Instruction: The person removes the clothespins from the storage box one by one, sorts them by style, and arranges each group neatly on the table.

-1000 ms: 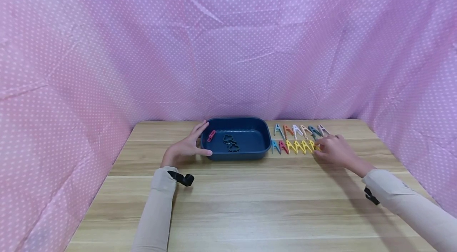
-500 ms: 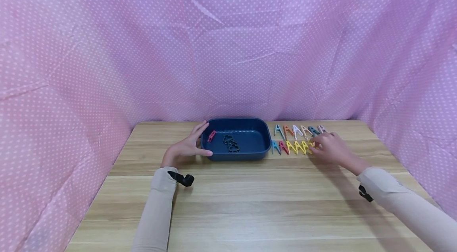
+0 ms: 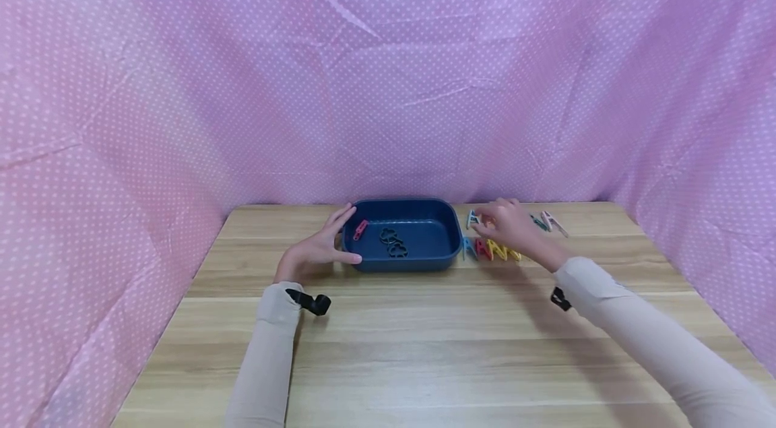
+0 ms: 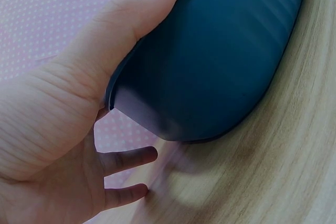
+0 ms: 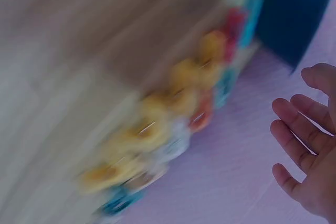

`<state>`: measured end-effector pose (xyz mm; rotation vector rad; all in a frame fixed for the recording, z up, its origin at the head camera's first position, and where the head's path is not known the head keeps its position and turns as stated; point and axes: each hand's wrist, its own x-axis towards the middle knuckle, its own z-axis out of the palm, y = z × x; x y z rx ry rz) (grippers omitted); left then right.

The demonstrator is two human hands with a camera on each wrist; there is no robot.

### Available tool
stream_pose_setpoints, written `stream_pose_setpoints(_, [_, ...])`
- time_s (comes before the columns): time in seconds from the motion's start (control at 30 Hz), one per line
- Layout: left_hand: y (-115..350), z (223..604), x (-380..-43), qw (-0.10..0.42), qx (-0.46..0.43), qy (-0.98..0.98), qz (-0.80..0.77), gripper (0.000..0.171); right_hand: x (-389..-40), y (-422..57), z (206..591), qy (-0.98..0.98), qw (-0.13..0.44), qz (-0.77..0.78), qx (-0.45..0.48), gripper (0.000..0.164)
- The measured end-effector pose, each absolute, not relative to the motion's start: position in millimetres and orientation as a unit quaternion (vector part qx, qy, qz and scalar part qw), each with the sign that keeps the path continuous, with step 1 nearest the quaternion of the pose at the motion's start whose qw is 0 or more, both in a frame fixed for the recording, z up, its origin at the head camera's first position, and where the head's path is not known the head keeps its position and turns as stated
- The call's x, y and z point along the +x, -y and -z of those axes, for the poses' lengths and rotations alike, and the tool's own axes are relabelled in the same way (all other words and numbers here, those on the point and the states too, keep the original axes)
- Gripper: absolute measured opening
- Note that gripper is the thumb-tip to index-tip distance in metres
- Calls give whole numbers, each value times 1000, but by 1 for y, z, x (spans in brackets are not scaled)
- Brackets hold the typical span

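My left hand (image 3: 316, 247) rests against the left end of a dark blue rectangular tub (image 3: 406, 266), its thumb along the rim and its other fingers spread. In the left wrist view, two fingers (image 4: 128, 160) stretch straight past the tub's end. My right hand (image 3: 514, 227) hovers over rows of plastic A-shaped clothespins, its relaxed fingers holding nothing in the right wrist view. Partly under it lie yellow clothespins (image 3: 496, 250), beside a red clothespin (image 3: 483, 250) and a blue clothespin (image 3: 469, 248). The hand hides several of the back row.
Inside the tub lie a pinkish-red clip (image 3: 360, 230) and two dark outline-shaped pieces (image 3: 397, 251). A light pink clothespin (image 3: 554, 223) lies right of the right hand. A pink dotted curtain (image 3: 388, 77) hangs behind the wooden table (image 3: 388, 347).
My right hand has moved left, from the right end of the clothespin rows toward the tub, and lifted over the back row. The left hand and tub have stayed put.
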<state>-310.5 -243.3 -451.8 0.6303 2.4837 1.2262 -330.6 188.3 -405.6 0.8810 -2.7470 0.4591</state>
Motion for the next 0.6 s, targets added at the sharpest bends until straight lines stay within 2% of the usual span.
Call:
stream_pose_setpoints(0.4, [244,448,-309,153,222,-861,-431,114,-339,-64,397,911,98,-176,359,29])
stream_pose_setpoints(0.6, [242,451,-312,157,213,-864,-428,113,-342,-21,404,903,60,-167,390,31])
